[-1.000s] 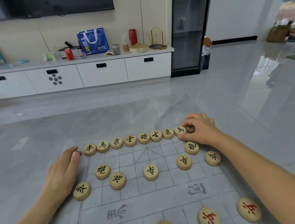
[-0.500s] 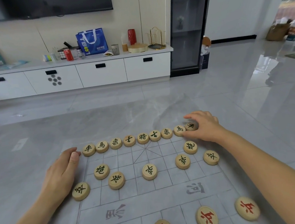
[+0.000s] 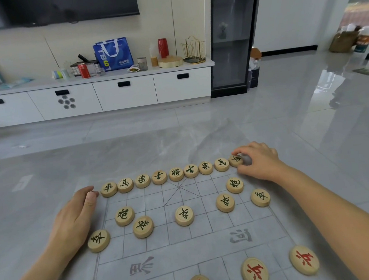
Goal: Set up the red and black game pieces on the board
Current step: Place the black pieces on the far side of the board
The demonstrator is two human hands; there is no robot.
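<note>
— What is the board (image 3: 210,247) made of?
— It looks like a thin, soft sheet, pale grey, lying flat on the glossy grey tiled floor (image 3: 135,148). Fine printed lines form its grid, with crossed diagonals near the far edge and grey characters across the middle band.
— And the pieces?
— Thick round discs of light wood, smooth, with carved characters on top. The black pieces (image 3: 183,216) carry dark characters. Nine stand along the board's far edge, nearly touching one another. Two more sit one row nearer, and five are spread across the row after that.
— The red ones?
— The red pieces (image 3: 255,272) have red characters and lie along the near edge of the board, partly cut off by the frame.
— What is the right hand (image 3: 260,162) doing?
— It rests at the far right corner of the board, fingers curled. The thumb and fingertips are closed round the corner piece (image 3: 236,160), the last disc in the far row, which lies flat on the board.
— And the left hand (image 3: 74,221)?
— It lies palm down at the left edge of the board, fingers loosely together and relaxed, holding nothing. Its fingertips are just beside the leftmost disc of the far row, and its wrist is next to the outermost disc of the third row.
</note>
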